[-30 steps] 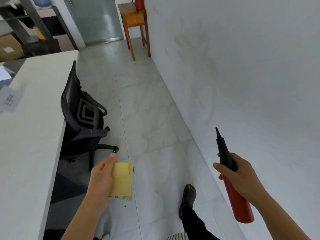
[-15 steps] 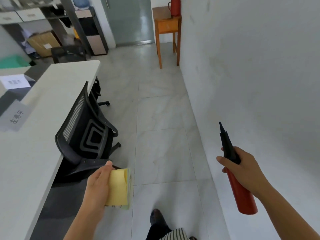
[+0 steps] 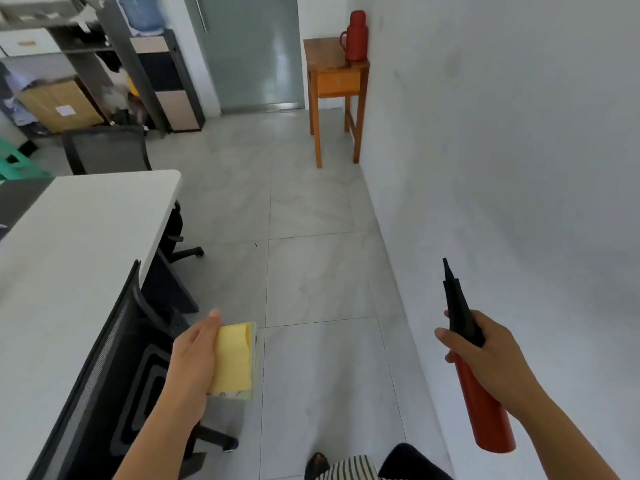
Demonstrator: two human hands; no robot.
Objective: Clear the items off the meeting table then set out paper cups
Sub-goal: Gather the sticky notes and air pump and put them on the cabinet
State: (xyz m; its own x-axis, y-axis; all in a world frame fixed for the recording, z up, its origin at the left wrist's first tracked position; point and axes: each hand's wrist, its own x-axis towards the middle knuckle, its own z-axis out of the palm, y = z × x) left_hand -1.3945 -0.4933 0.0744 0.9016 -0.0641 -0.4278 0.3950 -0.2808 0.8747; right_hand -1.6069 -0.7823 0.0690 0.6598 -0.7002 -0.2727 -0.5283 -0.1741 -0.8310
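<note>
Hands hold yellow pad [image 3: 232, 362], red pump [image 3: 479, 393]; no legible writing.

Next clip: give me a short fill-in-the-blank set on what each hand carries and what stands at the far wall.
1. The left hand holds a pad of ____ sticky notes.
2. The right hand grips a pump with a red body and a ____ nozzle.
3. The red flask stands on a small ____ table.
4. The white table lies on the person's ____ side.

Missing words: yellow; black; wooden; left
</note>
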